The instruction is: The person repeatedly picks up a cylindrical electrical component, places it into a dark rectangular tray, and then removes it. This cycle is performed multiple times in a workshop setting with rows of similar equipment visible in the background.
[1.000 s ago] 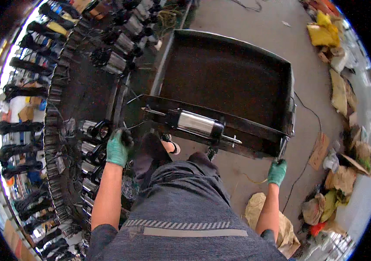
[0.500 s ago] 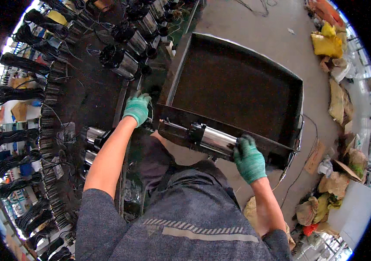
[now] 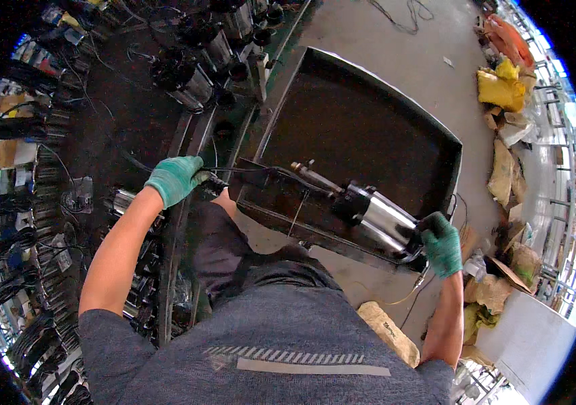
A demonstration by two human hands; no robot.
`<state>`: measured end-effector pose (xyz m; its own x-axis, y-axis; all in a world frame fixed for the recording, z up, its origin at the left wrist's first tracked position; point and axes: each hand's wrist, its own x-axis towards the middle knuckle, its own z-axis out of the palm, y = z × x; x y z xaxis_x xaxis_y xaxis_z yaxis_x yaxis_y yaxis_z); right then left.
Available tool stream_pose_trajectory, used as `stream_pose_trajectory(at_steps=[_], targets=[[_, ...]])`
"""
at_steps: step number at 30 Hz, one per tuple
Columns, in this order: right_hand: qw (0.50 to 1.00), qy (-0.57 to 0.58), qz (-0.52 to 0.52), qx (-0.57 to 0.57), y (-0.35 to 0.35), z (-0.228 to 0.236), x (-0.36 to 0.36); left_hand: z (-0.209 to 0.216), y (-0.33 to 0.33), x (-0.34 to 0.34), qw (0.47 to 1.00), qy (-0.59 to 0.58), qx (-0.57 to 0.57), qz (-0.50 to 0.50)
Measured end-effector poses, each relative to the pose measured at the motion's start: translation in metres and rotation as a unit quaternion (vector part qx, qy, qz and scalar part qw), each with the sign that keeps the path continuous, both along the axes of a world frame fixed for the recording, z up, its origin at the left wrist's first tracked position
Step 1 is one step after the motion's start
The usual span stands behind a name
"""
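In the head view, the right hand (image 3: 442,250) grasps one end of a silvery cylinder (image 3: 388,223), tilted over the dark tray (image 3: 376,115). Held by one end, it could swing or slip. The left hand (image 3: 175,181) curls at a dark cable (image 3: 234,169); whether that grip is closed cannot be told. Slack cable might snag.

Ahead and right of our right grip (image 3: 442,247), we see a yellow bag (image 3: 501,89) with an orange bag (image 3: 508,40) past it. Behind that grip, a white panel (image 3: 529,344) sits rightward and a tan sack (image 3: 388,332) leftward; far ahead, a dark cable (image 3: 415,21) curls on the floor (image 3: 396,57).
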<state>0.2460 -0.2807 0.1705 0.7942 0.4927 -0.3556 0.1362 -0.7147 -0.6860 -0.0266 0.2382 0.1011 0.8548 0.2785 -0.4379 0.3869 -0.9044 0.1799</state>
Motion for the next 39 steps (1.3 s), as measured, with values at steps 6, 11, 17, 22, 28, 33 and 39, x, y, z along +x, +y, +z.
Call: stream_pose_trajectory(at_steps=[6,11,17,22,28,33,39], targets=[[0.962,-0.159,0.083,-0.204,0.036,-0.010,0.048,-0.033,-0.069,0.068,0.955,-0.250,0.051,-0.150],[0.927,-0.179,0.115,-0.309,0.064,-0.082,0.081,-0.088,-0.099,0.130,0.964,-0.222,0.035,-0.140],[0.930,-0.171,0.100,-0.309,0.080,-0.148,0.093,-0.111,-0.097,0.140,0.973,-0.218,-0.010,-0.076],[0.931,-0.186,0.117,-0.293,0.091,-0.184,0.099,-0.121,-0.093,0.141,0.980,-0.194,0.003,-0.036],[0.935,-0.186,0.116,-0.279,0.112,-0.207,0.101,-0.128,-0.094,0.146,0.987,-0.158,0.008,-0.007],[0.946,-0.193,0.080,-0.250,0.113,-0.227,0.101,-0.121,-0.095,0.151,0.992,-0.126,0.004,-0.001],[0.969,-0.202,0.052,-0.135,0.100,-0.196,0.080,-0.113,-0.097,0.155,0.997,-0.076,0.014,0.016]])
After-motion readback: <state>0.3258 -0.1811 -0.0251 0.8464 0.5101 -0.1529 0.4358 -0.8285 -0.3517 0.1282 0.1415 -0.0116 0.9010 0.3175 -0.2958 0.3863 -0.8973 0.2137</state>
